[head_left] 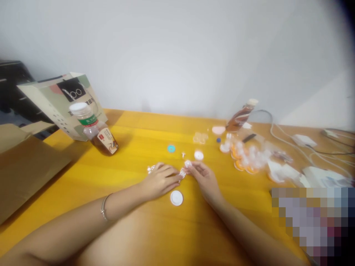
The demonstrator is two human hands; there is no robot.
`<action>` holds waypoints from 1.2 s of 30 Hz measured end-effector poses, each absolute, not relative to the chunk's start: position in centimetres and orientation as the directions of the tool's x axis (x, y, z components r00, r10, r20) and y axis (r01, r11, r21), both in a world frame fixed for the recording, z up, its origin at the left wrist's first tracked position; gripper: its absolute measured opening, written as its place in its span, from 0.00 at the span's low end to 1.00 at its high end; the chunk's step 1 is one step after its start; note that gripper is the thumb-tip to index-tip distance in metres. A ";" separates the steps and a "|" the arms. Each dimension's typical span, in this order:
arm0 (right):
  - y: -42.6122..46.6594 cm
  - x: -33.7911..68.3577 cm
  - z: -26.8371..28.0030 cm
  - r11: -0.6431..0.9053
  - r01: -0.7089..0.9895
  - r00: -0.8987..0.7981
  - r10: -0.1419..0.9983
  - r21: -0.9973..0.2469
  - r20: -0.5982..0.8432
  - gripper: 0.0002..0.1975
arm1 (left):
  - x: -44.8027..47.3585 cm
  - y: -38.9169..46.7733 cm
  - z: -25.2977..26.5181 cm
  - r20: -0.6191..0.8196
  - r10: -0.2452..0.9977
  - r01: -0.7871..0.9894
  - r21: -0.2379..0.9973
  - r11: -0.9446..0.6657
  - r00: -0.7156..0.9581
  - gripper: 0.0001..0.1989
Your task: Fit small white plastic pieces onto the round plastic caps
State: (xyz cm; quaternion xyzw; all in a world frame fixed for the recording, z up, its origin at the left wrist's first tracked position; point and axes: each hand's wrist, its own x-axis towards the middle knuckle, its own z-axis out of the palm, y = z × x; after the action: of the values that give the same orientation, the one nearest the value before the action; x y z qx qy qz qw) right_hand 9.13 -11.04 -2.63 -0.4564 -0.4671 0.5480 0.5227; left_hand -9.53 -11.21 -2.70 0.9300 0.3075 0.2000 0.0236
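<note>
My right hand (204, 181) pinches a small white round piece (188, 163) between thumb and fingers. Just below it, a small white openwork piece (182, 173) is at the fingertips of my left hand (161, 181), whose fingers close on it. Both hands are almost touching over the table. Beside the left hand's knuckles lie several tiny white parts (149, 169), partly covered by that hand. A white round lid-like disc (176, 198) lies below the hands. Beyond them are a teal disc (171, 148), a small white peg-like part (183, 154) and another white disc (199, 155).
At left stand a tea bottle (95, 129), a paper bag (61, 107) and a cardboard box (30, 166). To the right are a tilted drink bottle (240, 116), a cluster of orange and clear plastic pieces (246, 157), white cables (285, 138) and a blurred-out patch (313, 225).
</note>
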 end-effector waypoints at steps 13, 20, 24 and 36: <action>-11.3 9.1 -2.1 -0.010 -0.104 -0.053 0.999 -0.995 -0.004 0.10 | -9.8 -10.8 -3.2 0.368 0.691 0.632 0.285 -0.721 0.622 0.10; -11.3 9.2 -2.1 -0.010 -0.103 -0.071 0.997 -0.995 -0.002 0.11 | -9.9 -11.0 -3.0 0.353 0.716 0.644 0.315 -0.698 0.603 0.09; -11.3 9.2 -2.0 -0.010 -0.082 -0.073 0.997 -0.997 -0.004 0.11 | -9.9 -10.9 -3.4 0.369 0.720 0.591 0.412 -0.694 0.588 0.09; -11.9 8.7 -1.7 -0.110 -0.100 -0.120 0.988 -0.989 -0.098 0.10 | -10.0 -10.8 -2.5 0.525 0.721 0.333 0.650 -0.683 0.453 0.13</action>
State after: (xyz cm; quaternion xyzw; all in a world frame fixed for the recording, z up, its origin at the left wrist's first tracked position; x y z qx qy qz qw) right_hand 8.72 -11.86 -1.74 -0.4685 -0.4737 0.5794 0.4695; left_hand -10.04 -10.79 -2.51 0.8193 0.3216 0.4127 0.2347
